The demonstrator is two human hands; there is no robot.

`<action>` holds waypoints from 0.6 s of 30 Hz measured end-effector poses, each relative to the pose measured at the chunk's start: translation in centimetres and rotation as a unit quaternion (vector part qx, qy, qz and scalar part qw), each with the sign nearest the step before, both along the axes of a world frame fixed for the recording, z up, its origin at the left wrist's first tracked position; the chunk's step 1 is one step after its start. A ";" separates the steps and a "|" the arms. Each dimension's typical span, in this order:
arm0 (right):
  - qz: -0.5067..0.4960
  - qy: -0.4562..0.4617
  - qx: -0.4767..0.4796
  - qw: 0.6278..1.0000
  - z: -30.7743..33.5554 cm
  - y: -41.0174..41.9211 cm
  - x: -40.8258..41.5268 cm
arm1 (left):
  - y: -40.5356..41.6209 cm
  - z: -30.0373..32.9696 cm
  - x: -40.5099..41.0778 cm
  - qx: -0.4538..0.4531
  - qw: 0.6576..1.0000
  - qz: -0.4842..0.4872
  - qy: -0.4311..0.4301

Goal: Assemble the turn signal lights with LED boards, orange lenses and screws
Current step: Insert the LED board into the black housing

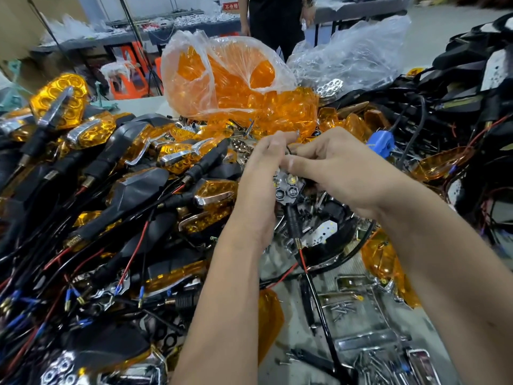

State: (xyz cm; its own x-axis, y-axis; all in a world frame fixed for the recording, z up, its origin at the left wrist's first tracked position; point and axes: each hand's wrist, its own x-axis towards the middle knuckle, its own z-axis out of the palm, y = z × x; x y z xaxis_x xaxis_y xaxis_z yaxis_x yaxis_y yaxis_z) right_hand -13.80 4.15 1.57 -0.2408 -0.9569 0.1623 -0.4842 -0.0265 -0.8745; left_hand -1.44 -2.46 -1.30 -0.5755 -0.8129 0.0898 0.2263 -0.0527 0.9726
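Note:
In the middle of the head view both hands hold one turn signal light (pixel 288 188), whose chrome honeycomb reflector with LEDs faces up. My left hand (pixel 261 173) grips its left side, and my right hand (pixel 341 168) curls over its top and right side. Its black stalk (pixel 294 223) points toward me, trailing a red and a black wire (pixel 319 295). Loose orange lenses (pixel 294 109) spill from a clear plastic bag (pixel 222 76) behind the hands. Small screws (pixel 342 308) lie scattered on the table at lower right.
A big pile of finished turn signals (pixel 111 168) with orange lenses and tangled wires fills the left. Black housings with wires (pixel 458 107) are heaped at the right. A blue tool (pixel 381 143) lies beyond my right hand. A person (pixel 274 20) stands behind the table.

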 end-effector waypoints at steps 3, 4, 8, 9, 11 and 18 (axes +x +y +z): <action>-0.025 -0.023 -0.012 0.999 -0.6 -0.6 0.5 | 0.4 -0.1 -0.4 0.027 0.999 0.026 -0.007; -0.040 -0.044 -0.019 0.998 -0.9 -0.8 0.8 | 0.4 0.0 -0.4 0.037 0.999 0.025 0.003; -0.105 -0.106 -0.052 0.987 -1.9 -1.3 1.5 | 0.0 0.2 0.2 0.071 0.995 0.011 0.071; -0.120 -0.101 -0.057 0.986 -1.8 -1.2 1.6 | -0.1 0.2 0.3 0.068 0.995 0.007 0.074; -0.120 -0.115 -0.055 0.985 -1.4 -1.0 1.5 | -0.2 0.0 0.3 0.066 0.996 0.003 0.064; -0.072 -0.147 0.015 0.986 -0.2 -0.1 1.8 | -0.8 -0.1 0.5 0.095 0.986 -0.040 0.129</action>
